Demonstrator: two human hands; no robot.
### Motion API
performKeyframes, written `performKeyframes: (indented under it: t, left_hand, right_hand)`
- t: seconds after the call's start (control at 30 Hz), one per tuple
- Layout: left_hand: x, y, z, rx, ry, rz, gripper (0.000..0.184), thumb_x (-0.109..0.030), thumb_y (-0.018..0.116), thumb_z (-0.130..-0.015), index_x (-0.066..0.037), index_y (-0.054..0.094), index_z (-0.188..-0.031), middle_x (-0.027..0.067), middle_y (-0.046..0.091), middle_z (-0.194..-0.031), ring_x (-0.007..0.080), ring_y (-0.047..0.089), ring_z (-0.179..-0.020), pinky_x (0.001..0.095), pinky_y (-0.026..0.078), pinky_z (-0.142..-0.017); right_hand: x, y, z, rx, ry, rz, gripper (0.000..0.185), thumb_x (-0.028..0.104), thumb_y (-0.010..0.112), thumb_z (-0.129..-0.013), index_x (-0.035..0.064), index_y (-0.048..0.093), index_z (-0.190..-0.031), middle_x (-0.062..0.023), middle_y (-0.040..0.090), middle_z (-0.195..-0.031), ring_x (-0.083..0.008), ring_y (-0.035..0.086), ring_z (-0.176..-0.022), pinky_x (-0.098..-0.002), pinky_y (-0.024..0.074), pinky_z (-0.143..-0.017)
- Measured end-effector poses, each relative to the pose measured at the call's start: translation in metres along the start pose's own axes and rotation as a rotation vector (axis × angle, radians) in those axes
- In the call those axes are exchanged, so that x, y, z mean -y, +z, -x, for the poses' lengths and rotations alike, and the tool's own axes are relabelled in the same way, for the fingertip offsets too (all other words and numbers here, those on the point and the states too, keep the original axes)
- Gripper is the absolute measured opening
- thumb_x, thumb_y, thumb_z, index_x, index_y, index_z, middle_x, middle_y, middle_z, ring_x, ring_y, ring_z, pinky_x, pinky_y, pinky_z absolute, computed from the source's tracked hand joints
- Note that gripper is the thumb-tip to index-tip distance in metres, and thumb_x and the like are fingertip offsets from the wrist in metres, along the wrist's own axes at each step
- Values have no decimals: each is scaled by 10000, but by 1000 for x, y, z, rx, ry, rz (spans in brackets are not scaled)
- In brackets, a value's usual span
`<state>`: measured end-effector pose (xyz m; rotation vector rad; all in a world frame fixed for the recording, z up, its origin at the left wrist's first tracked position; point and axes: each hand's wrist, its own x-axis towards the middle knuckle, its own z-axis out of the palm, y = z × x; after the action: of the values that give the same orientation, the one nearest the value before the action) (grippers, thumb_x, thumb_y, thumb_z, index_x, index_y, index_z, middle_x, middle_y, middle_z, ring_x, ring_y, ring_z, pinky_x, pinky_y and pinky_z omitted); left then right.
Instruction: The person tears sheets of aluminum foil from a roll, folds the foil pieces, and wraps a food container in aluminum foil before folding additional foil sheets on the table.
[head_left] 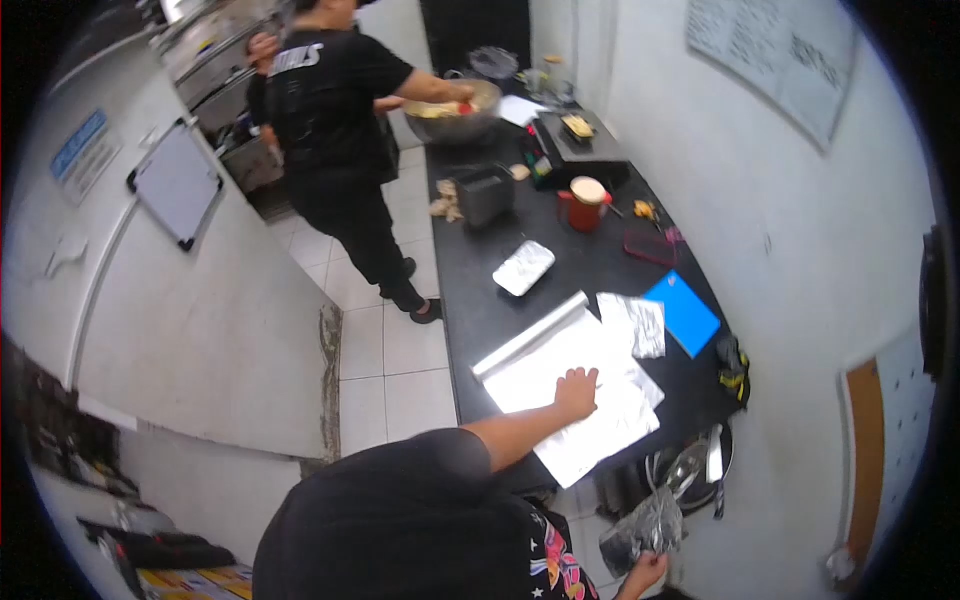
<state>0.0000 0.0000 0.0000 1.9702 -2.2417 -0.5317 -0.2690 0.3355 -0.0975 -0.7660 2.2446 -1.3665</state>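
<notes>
My left hand lies on a wide sheet of aluminium foil spread over the black table, its fingers somewhat apart. The foil roll is at the far edge of that sheet. Low at the right, beside the table's near end, my right hand grips a crumpled grey shiny piece of foil. Some smaller foil sheets lie to the right of the roll. Farther up the table sits a foil-covered tray.
A blue folder lies near the wall. Beyond are a red jug, a dark container and a scale. Another person works at a large metal bowl. Pans stand below the table's near end.
</notes>
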Motion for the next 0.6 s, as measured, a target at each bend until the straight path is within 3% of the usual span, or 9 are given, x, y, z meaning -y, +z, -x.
performKeyframes:
  t: [0.03,0.1,0.2,0.3,0.37,0.4,0.47,0.53,0.6]
  left_hand:
    - [-9,22,-13,-22,-34,71,349,-189,614,-796,-71,521,-1110,150,554,-1062,294,532,-1021,439,447,-814]
    - [-9,29,-19,-22,-110,126,245,-107,524,-820,-67,550,-1061,150,612,-990,297,590,-942,435,462,-788]
    - [-15,36,-28,84,-164,229,210,-129,522,-826,-37,622,-985,185,611,-1054,326,595,-1006,465,481,-809]
    - [-11,46,-34,106,-114,177,235,-141,505,-835,-17,639,-983,207,604,-1069,352,587,-1026,491,485,-823]
    - [1,81,-38,-47,-93,131,274,-181,488,-847,3,626,-997,221,598,-1060,358,592,-994,507,490,-798]
    - [3,93,-39,-31,-77,132,282,-192,497,-847,1,600,-1025,206,616,-1004,357,607,-936,498,494,-770]
    - [-2,87,-33,-70,-61,171,271,-210,567,-822,-22,570,-1018,160,646,-913,344,633,-844,466,501,-723]
    - [-20,61,-30,88,-111,240,319,-212,655,-748,-22,579,-992,183,658,-911,340,644,-884,464,498,-740]
    - [-23,55,-32,230,-140,235,141,-162,592,-757,-30,642,-765,168,671,-851,338,646,-879,423,507,-767]
  right_hand:
    - [71,-16,-4,-10,22,418,340,214,702,-770,-27,628,-998,-228,645,-904,-323,602,-836,-407,470,-809]
    - [123,-22,-7,-4,22,482,260,132,675,-782,-55,626,-957,-208,640,-877,-304,592,-781,-395,478,-734]
    - [158,-26,-21,-15,-27,402,214,120,671,-778,-45,631,-909,-157,634,-804,-253,585,-731,-356,481,-703]
    - [138,-15,-65,18,-226,249,208,120,639,-780,-38,597,-909,-118,614,-781,-193,545,-670,-324,468,-638]
    - [118,-18,-84,43,-234,240,189,142,651,-790,-13,559,-845,-85,577,-713,-171,520,-635,-329,455,-602]
    - [150,-16,-82,126,-107,185,155,126,651,-818,-1,562,-821,-60,575,-734,-151,533,-672,-300,450,-603]
    - [157,-10,-104,126,-153,194,146,114,646,-829,9,548,-803,-29,557,-738,-108,517,-672,-263,435,-612]
    - [157,-13,-138,172,-123,57,116,81,653,-814,8,563,-819,-13,562,-749,-91,521,-700,-246,429,-632]
    - [171,-7,-166,240,-102,-50,105,67,653,-810,7,567,-821,-9,568,-752,-89,521,-705,-244,428,-634]
